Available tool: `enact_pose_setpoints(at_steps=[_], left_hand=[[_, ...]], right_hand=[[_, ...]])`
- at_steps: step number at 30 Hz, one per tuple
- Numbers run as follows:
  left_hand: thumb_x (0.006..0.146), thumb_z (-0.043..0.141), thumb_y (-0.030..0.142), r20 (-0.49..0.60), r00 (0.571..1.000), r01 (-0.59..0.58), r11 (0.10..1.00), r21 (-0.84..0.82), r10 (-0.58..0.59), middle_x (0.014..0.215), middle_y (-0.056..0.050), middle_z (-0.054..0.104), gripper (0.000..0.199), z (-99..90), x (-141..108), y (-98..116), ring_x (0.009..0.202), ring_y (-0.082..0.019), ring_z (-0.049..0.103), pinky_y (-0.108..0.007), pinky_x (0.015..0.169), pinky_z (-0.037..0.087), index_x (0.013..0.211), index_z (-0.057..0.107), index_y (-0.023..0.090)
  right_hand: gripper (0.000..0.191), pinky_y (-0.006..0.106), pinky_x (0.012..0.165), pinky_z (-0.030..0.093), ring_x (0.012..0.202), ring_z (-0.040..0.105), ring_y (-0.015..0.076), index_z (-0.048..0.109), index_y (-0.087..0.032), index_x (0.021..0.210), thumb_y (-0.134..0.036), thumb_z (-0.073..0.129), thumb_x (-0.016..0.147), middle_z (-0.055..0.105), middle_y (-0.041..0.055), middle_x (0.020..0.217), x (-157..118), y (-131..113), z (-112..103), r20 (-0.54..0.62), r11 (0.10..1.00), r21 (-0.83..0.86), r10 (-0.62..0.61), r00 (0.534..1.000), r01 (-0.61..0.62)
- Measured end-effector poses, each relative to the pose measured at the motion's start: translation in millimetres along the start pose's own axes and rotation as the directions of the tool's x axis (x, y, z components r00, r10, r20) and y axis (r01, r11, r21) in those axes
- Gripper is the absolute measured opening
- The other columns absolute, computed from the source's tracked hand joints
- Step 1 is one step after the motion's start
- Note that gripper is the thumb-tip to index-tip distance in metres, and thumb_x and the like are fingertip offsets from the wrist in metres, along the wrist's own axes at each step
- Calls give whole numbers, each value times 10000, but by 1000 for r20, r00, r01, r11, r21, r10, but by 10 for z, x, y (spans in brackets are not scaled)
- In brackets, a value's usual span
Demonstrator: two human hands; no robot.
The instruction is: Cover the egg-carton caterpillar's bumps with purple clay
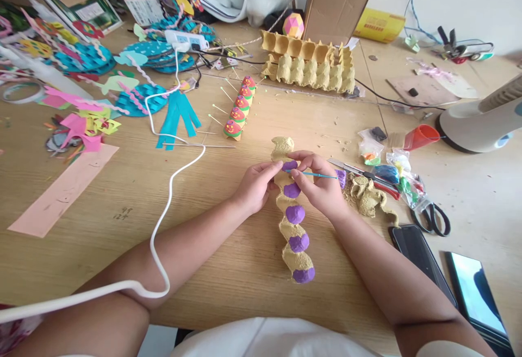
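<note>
A strip of egg carton (291,230) runs lengthwise in front of me, its bumps partly covered with purple clay (295,214). The far bump is bare. My left hand (258,184) grips the strip's left side near its far end, thumb on top beside a purple patch. In my right hand (320,182) is a thin blue stick (316,174), pinched between thumb and fingers, with its tip at that same patch. Just right of this hand lies a small purple clay packet (341,177). Farther off stands a decorated carton strip (240,108) with red faces and green bands.
Egg carton pieces (310,71) lie at the back. To the right are a utility knife (354,168), scissors (432,219), clay bags, two phones (422,256) and a red cup (422,137). A white cable (171,194) crosses my left arm. Paper crafts crowd the left.
</note>
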State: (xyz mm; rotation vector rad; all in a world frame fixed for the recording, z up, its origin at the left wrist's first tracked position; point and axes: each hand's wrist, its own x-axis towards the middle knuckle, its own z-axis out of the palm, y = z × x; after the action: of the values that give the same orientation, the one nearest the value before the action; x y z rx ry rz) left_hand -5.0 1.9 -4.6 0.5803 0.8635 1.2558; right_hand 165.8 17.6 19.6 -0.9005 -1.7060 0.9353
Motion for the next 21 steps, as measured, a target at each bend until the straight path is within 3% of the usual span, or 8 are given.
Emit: enact_pose_setpoints(at_steps=[6, 14, 21], left_hand=[[751, 914, 484, 10, 1000, 7, 1000, 1, -8, 801, -39, 778, 361, -1, 4, -3, 658, -115, 669, -223, 563, 468, 857, 818, 153], [743, 922, 477, 6, 1000, -4, 1000, -13, 4, 846, -52, 811, 354, 12, 2, 1, 670, -128, 704, -222, 544, 456, 854, 816, 158], [762, 914, 465, 17, 1000, 18, 1000, -10, -18, 874, -57, 816, 339, 8, -8, 3, 709, -138, 723, -229, 578, 478, 872, 816, 160]], right_hand=[[240, 463, 1043, 549, 1161, 723, 261, 627, -248, 867, -428, 759, 957, 763, 112, 1228, -5, 7, 11, -8, 998, 47, 34, 999, -34], [279, 465, 1057, 555, 1165, 727, 258, 620, -261, 870, -475, 786, 937, 783, 69, 1208, -4, 36, 8, -38, 961, 236, 157, 987, -144], [233, 455, 1024, 566, 1136, 730, 253, 632, -257, 888, -438, 761, 958, 780, 82, 1190, -12, 0, 17, -51, 994, 89, 73, 996, -68]])
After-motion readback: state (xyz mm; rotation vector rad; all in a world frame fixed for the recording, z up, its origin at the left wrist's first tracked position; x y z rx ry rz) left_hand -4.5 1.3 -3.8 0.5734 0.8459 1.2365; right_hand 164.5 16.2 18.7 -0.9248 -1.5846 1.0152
